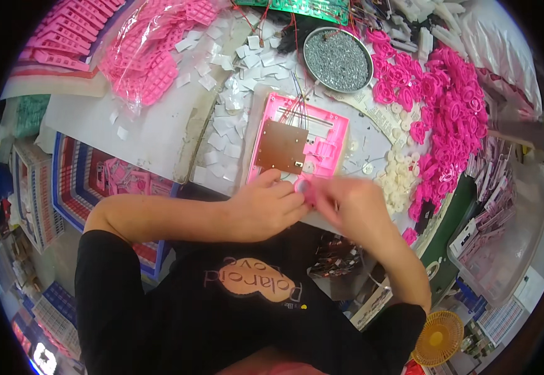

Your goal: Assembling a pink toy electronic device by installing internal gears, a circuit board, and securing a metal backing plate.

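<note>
A small pink ring-shaped plastic part (301, 185) with a pale round centre is held at the near edge of a pink plastic housing (341, 134). My left hand (271, 205) is closed, with its fingertips pinching this part. From the other side my right hand (358, 203), somewhat blurred, has its thumb and finger closed on the part's right side. A flat brown board (282, 147) lies over the left of the housing. Thin wires (295, 107) run out at its far end.
Beyond the housing stands a round dish of small metal screws (337, 60). Pink rings (450, 119) and cream discs (400, 181) are heaped to the right. White squares (225, 131) and bagged pink keypads (150, 69) lie left. A blue-edged crate (72, 187) stands below the table's left side.
</note>
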